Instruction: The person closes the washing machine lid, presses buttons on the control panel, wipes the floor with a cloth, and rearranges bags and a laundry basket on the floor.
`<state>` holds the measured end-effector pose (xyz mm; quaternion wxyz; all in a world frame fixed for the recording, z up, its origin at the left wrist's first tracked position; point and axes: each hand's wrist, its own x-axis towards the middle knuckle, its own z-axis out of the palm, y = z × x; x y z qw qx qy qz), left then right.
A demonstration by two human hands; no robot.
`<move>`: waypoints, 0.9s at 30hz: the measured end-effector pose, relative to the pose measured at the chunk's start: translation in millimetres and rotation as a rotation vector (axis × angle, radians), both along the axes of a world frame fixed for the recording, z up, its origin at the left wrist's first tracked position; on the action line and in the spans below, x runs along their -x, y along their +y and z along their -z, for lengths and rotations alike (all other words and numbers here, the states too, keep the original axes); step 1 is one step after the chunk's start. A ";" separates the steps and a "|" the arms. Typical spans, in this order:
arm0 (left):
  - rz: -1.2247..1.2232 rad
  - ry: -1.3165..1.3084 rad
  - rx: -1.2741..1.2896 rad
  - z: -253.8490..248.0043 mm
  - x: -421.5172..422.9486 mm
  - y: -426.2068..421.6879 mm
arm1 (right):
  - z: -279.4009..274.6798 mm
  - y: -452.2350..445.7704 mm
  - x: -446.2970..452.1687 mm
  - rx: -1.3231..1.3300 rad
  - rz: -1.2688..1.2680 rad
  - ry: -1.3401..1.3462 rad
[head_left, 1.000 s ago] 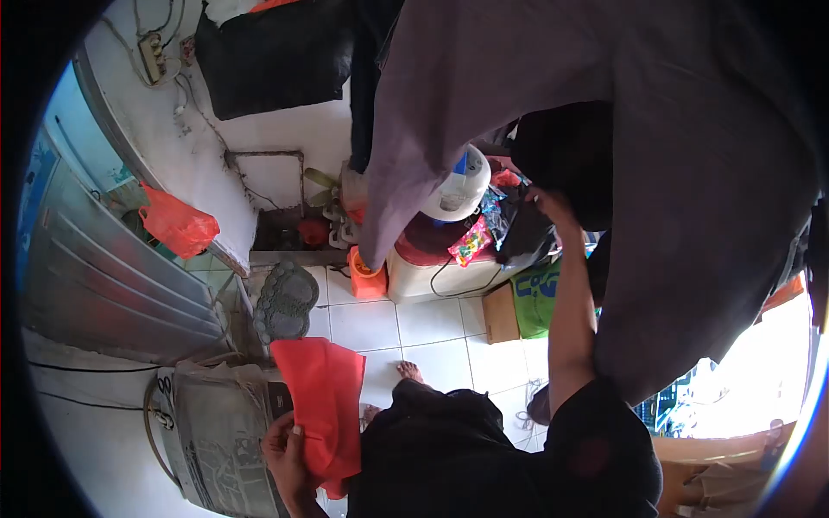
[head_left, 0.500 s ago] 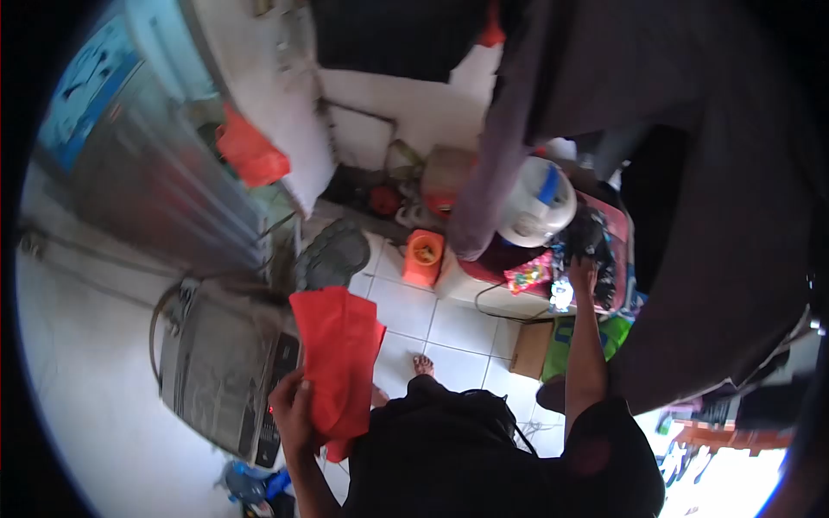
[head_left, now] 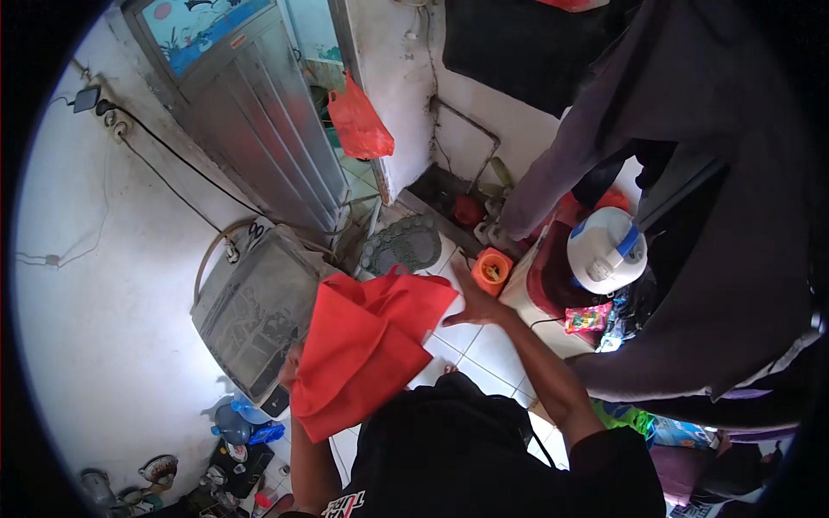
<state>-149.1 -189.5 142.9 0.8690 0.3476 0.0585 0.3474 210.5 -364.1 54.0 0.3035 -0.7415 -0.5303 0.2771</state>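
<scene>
My left hand (head_left: 292, 367) grips the left edge of a red cloth bag (head_left: 371, 345), and most of its fingers are hidden behind the fabric. The bag hangs loose and creased in front of my body. To its right, my right hand (head_left: 475, 302) is open with fingers spread, close to the bag's right corner and apparently holding nothing. Just beyond that hand, an orange container (head_left: 491, 270) with something yellowish inside stands on the tiled floor.
A dusty grey appliance (head_left: 259, 302) stands at left. A white rice cooker (head_left: 607, 250) with a blue handle and a colourful packet (head_left: 588, 319) are on the right. Dark clothes (head_left: 691, 285) hang there. A grey mat (head_left: 401, 245) lies ahead, near a red plastic bag (head_left: 358, 121) by the door.
My right hand has left the dark items beside the rice cooker and come across to the red cloth bag. The bag is now raised and spread wider. My view has turned left.
</scene>
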 end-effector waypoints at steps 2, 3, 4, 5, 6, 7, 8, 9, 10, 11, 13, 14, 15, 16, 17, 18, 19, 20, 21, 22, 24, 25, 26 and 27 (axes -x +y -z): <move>0.020 -0.073 0.014 3.4 13.7 11.8 | 4.8 47.7 34.2 -0.206 -0.253 0.220; 0.025 -0.108 0.023 3.7 23.3 16.7 | 13.4 64.9 51.5 -0.109 -0.241 0.638; 0.030 -0.143 0.032 3.7 33.5 21.6 | 20.8 78.3 65.7 0.003 -0.221 1.051; 0.034 -0.184 0.037 2.9 42.0 26.9 | 8.0 89.9 71.7 0.006 -0.241 1.044; 0.016 -0.194 0.028 -0.6 54.7 32.1 | -20.6 98.5 77.0 -0.313 -0.169 0.727; -0.125 0.026 0.000 -5.7 71.3 37.1 | -51.3 105.3 81.8 -0.618 -0.093 0.398; -0.265 0.247 -0.020 -8.1 82.4 40.6 | -80.3 105.3 78.3 -0.512 -0.031 0.459; -0.279 0.239 -0.019 -7.3 87.4 44.5 | -94.3 111.0 75.0 -0.524 -0.008 0.523; -0.313 0.426 -0.092 -5.5 90.8 50.2 | -107.0 116.5 75.9 -0.538 0.017 0.587; -0.344 0.611 -0.168 -2.9 92.4 57.0 | -135.3 117.4 86.3 -0.541 0.005 0.580; -0.340 0.574 -0.329 9.1 72.2 55.4 | -191.8 117.6 112.7 -0.391 0.248 0.531; -0.325 0.550 -0.485 16.2 58.7 51.1 | -180.5 121.6 125.2 -0.394 0.245 0.522; -0.327 0.539 -0.487 21.3 46.4 48.1 | -157.7 124.8 140.5 -0.490 0.222 0.359; -0.322 0.640 -0.711 25.9 35.4 42.7 | -146.8 130.8 153.1 -0.580 0.199 0.197; -0.313 0.740 -0.938 31.3 26.4 37.4 | -162.8 134.7 165.8 -0.417 0.057 0.395; -0.302 0.837 -1.169 38.7 19.8 34.9 | -182.2 136.4 178.3 -0.249 -0.086 0.588; -0.291 0.930 -1.399 48.2 16.3 36.8 | -188.4 140.1 187.4 -0.255 -0.083 0.580; -0.294 0.918 -1.405 73.1 16.4 42.5 | -191.4 142.6 194.6 -0.254 -0.255 0.383; -0.171 0.704 -0.779 107.7 19.0 49.2 | -195.6 144.1 198.5 -0.248 -0.419 0.183; -0.041 0.465 -0.163 125.5 18.0 55.0 | -204.5 143.1 193.7 -0.250 -0.411 0.175; -0.112 0.382 -0.050 66.7 -2.0 62.6 | -227.6 135.8 175.1 -0.265 -0.592 -0.157; -0.138 0.350 -0.048 34.1 -13.4 64.8 | -238.0 129.1 169.3 -0.278 -0.482 -0.366; -0.151 0.321 -0.053 8.3 -23.8 64.7 | -238.6 127.6 159.8 -0.273 -0.444 -0.396; -0.163 0.287 -0.059 -15.1 -34.0 63.6 | -236.1 130.0 152.3 -0.196 -0.383 -0.436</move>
